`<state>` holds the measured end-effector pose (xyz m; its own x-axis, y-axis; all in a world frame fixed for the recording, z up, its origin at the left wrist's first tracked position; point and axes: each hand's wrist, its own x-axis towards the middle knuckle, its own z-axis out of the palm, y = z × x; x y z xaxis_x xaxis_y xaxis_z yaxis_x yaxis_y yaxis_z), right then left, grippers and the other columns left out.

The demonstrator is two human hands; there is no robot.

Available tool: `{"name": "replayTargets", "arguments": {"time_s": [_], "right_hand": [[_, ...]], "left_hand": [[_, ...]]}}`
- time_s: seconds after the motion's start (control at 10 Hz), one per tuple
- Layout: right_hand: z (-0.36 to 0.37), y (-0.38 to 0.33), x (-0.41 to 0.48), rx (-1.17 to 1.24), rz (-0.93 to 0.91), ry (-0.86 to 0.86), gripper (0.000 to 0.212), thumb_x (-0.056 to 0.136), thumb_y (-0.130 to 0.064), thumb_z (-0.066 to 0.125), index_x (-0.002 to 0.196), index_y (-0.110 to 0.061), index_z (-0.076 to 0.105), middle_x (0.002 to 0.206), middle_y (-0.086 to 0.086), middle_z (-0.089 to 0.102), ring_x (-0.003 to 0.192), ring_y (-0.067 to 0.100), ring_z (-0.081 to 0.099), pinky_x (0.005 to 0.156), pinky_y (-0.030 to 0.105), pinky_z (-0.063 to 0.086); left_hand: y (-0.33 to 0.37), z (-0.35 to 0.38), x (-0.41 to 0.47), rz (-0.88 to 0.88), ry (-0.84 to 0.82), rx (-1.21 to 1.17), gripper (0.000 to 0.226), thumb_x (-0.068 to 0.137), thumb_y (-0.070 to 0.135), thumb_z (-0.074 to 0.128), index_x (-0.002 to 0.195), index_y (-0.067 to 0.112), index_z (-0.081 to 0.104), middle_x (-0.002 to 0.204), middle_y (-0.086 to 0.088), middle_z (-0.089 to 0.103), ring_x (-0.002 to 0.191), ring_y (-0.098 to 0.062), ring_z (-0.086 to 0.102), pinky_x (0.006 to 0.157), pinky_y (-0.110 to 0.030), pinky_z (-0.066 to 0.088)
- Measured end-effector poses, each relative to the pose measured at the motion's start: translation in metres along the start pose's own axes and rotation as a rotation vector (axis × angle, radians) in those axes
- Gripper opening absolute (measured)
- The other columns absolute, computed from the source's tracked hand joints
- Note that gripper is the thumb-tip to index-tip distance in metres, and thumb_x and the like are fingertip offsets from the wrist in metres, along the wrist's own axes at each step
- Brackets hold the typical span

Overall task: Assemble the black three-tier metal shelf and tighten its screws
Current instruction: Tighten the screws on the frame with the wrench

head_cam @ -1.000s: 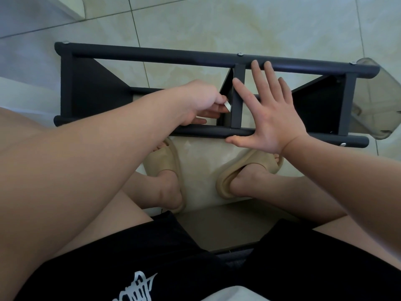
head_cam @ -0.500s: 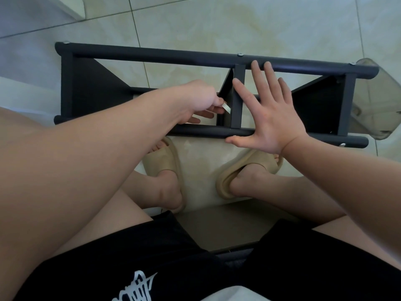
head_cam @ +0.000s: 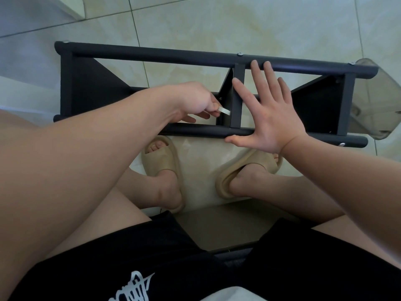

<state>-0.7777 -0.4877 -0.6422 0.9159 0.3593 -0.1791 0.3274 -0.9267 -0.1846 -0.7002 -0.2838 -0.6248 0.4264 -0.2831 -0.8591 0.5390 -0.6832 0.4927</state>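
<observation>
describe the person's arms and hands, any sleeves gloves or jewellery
Both arms are bare as far as the frame shows, with no sleeves in view. The left hand and right hand wear no gloves, and no ring, watch or bracelet shows on either.

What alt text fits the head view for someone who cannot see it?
A person's left hand pinches a small silver tool beside the middle crossbar of a black metal shelf lying on a tiled floor. The right hand rests open across the shelf.
</observation>
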Motion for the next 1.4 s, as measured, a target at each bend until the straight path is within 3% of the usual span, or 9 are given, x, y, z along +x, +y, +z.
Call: {"name": "replayTargets", "arguments": {"time_s": [0.3, 0.5, 0.7, 0.8, 1.0, 1.1, 1.2, 1.3, 1.4], "right_hand": [[0.000, 0.000, 0.001, -0.004, 0.001, -0.008, 0.114, 0.075, -0.092, 0.040, 0.163, -0.024, 0.013, 0.169, 0.018, -0.002, 0.155, 0.042, -0.004, 0.121, 0.065, 0.012], [0.000, 0.000, 0.001, -0.003, 0.002, -0.007, 0.115, 0.075, -0.092, 0.040, 0.163, -0.024, 0.013, 0.169, 0.019, -0.002, 0.155, 0.042, -0.004, 0.121, 0.065, 0.012], [-0.001, 0.000, 0.001, -0.005, 0.008, -0.020, 0.115, 0.074, -0.092, 0.040, 0.163, -0.024, 0.013, 0.169, 0.019, -0.003, 0.155, 0.042, -0.005, 0.121, 0.065, 0.012], [-0.002, 0.000, 0.001, -0.004, 0.011, -0.024, 0.115, 0.074, -0.092, 0.040, 0.163, -0.024, 0.013, 0.169, 0.019, -0.004, 0.155, 0.042, -0.006, 0.121, 0.065, 0.012], [-0.002, 0.000, 0.001, -0.001, 0.005, -0.020, 0.114, 0.075, -0.092, 0.040, 0.163, -0.024, 0.013, 0.169, 0.019, -0.004, 0.155, 0.042, -0.005, 0.121, 0.064, 0.013], [-0.001, 0.000, 0.001, 0.000, 0.007, -0.016, 0.114, 0.075, -0.092, 0.040, 0.163, -0.024, 0.013, 0.169, 0.019, -0.003, 0.155, 0.042, -0.005, 0.121, 0.064, 0.013], [-0.001, -0.001, 0.000, 0.006, 0.004, -0.006, 0.114, 0.074, -0.092, 0.040, 0.163, -0.024, 0.014, 0.169, 0.019, -0.002, 0.155, 0.042, -0.004, 0.121, 0.065, 0.013], [0.000, -0.001, 0.000, 0.008, 0.005, -0.003, 0.115, 0.073, -0.092, 0.042, 0.163, -0.024, 0.015, 0.169, 0.019, -0.002, 0.155, 0.042, -0.004, 0.121, 0.065, 0.013], [0.000, 0.000, 0.000, 0.010, 0.003, 0.003, 0.115, 0.074, -0.092, 0.041, 0.162, -0.024, 0.016, 0.169, 0.019, -0.001, 0.155, 0.042, -0.003, 0.120, 0.065, 0.013]], "left_hand": [[-0.003, -0.001, -0.002, 0.051, -0.007, 0.133, 0.018, 0.101, 0.017, 0.055, 0.088, 0.024, 0.067, 0.093, 0.012, 0.071, 0.095, -0.007, 0.060, 0.074, -0.030, 0.043], [-0.004, -0.001, -0.003, 0.079, -0.015, 0.182, 0.020, 0.099, 0.015, 0.057, 0.084, 0.023, 0.068, 0.088, 0.013, 0.069, 0.091, -0.008, 0.057, 0.077, -0.029, 0.043], [-0.006, 0.000, -0.005, 0.105, -0.030, 0.228, 0.021, 0.097, 0.012, 0.060, 0.081, 0.023, 0.069, 0.100, 0.000, 0.068, 0.091, -0.013, 0.055, 0.075, -0.030, 0.041], [-0.006, 0.001, -0.005, 0.105, -0.038, 0.252, 0.022, 0.096, 0.012, 0.061, 0.079, 0.024, 0.068, 0.092, 0.000, 0.065, 0.086, -0.014, 0.054, 0.070, -0.027, 0.040], [0.001, -0.006, -0.007, 0.115, 0.008, 0.306, 0.014, 0.093, 0.011, 0.062, 0.087, 0.022, 0.068, 0.093, 0.001, 0.075, 0.095, -0.014, 0.066, 0.081, -0.031, 0.049], [0.005, -0.013, -0.008, 0.182, 0.102, 0.452, 0.016, 0.088, 0.009, 0.065, 0.085, 0.024, 0.069, 0.094, 0.000, 0.073, 0.100, -0.021, 0.065, 0.092, -0.036, 0.051], [0.008, -0.015, -0.007, 0.229, 0.126, 0.523, 0.023, 0.090, 0.013, 0.063, 0.077, 0.031, 0.069, 0.085, 0.010, 0.067, 0.092, -0.018, 0.060, 0.078, -0.030, 0.047], [0.008, -0.013, -0.006, 0.246, 0.094, 0.470, 0.024, 0.090, 0.017, 0.066, 0.074, 0.035, 0.068, 0.089, 0.007, 0.068, 0.090, -0.016, 0.060, 0.078, -0.028, 0.048], [0.006, -0.009, -0.006, 0.233, 0.077, 0.243, 0.015, 0.090, 0.019, 0.067, 0.080, 0.029, 0.071, 0.092, 0.004, 0.072, 0.091, -0.011, 0.065, 0.076, -0.023, 0.050]]}}
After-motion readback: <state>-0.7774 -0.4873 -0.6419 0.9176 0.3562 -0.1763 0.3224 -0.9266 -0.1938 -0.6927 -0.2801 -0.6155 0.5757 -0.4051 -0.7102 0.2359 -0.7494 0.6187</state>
